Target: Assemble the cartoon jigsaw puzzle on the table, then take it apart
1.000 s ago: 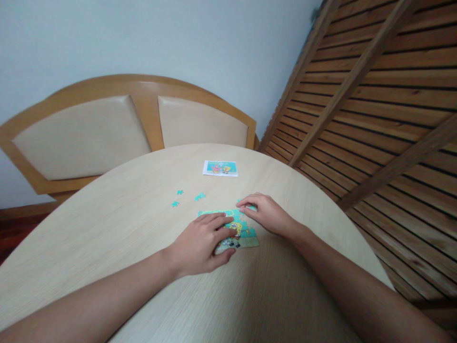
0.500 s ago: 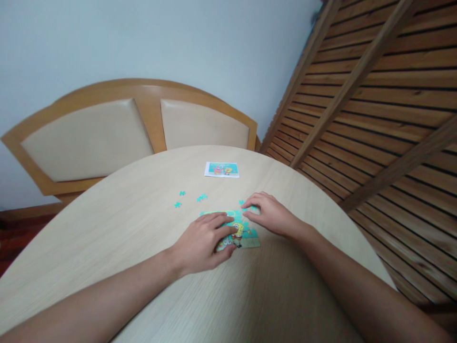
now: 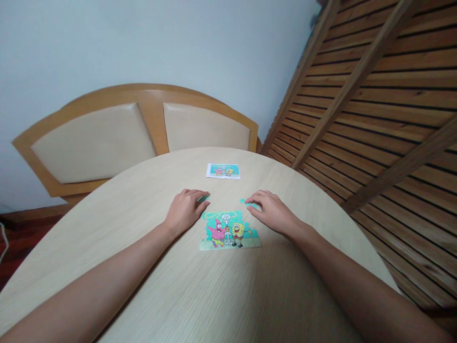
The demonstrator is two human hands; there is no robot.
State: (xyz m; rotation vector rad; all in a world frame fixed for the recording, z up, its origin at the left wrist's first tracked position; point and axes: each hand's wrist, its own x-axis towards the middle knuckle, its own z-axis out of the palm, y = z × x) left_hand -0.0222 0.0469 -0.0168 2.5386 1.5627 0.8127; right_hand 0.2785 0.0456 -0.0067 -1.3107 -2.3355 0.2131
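A partly assembled jigsaw puzzle (image 3: 227, 231) lies flat on the table, showing a pink starfish, a tall pale figure and a yellow square figure on teal. Its upper right edge is ragged. My left hand (image 3: 186, 210) rests past the puzzle's upper left corner, thumb and fingers apart, fingertips over loose teal puzzle pieces (image 3: 204, 198). Right of the puzzle, my right hand (image 3: 273, 212) is open, its thumb and fingertips around more teal pieces (image 3: 243, 200). Whether either hand touches a piece is hard to make out.
Beyond the puzzle lies a picture card (image 3: 223, 171) with the same figures. The round wooden table (image 3: 143, 190) has a padded bench back (image 3: 93, 143) behind it. A slatted wooden partition (image 3: 374, 109) stands on the right.
My left hand has lifted off the puzzle and moved up and left to the loose pieces, uncovering the picture and hiding some pieces. My right hand has hardly moved.
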